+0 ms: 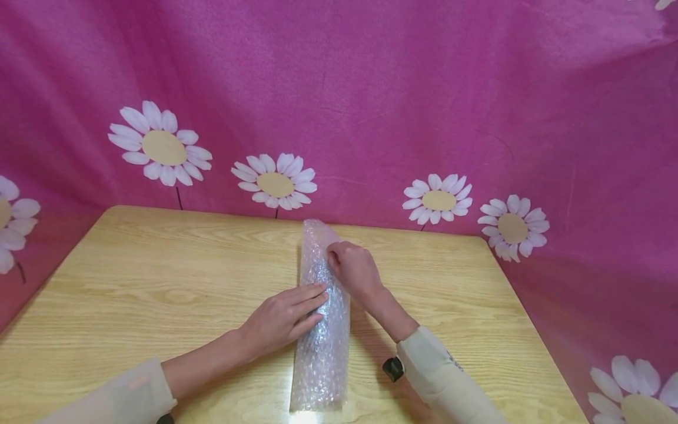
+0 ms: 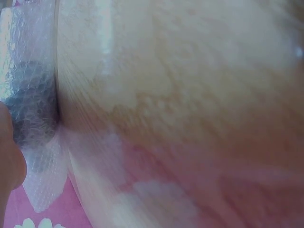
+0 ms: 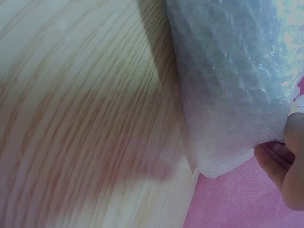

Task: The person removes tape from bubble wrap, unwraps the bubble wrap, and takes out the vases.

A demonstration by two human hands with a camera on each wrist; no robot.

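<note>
A long roll of bubble wrap [image 1: 320,377] lies lengthwise on the table, its far end near the back edge. Something dark [image 2: 33,102] shows blurrily through the layers in the left wrist view; its kind is hidden by the wrap. My left hand [image 1: 283,317] rests on the roll from the left, fingers fairly straight across its middle. Farther up on the right side, my right hand [image 1: 356,270] has curled fingers and pinches the wrap's edge. In the right wrist view its fingertips [image 3: 270,159] are right at the film near the far end.
The wood-grain table [image 1: 175,282] extends on both sides of the roll. A pink cloth [image 1: 360,106] printed with white daisies hangs behind it and along the sides. A small black piece [image 1: 393,369] sits by the right sleeve cuff.
</note>
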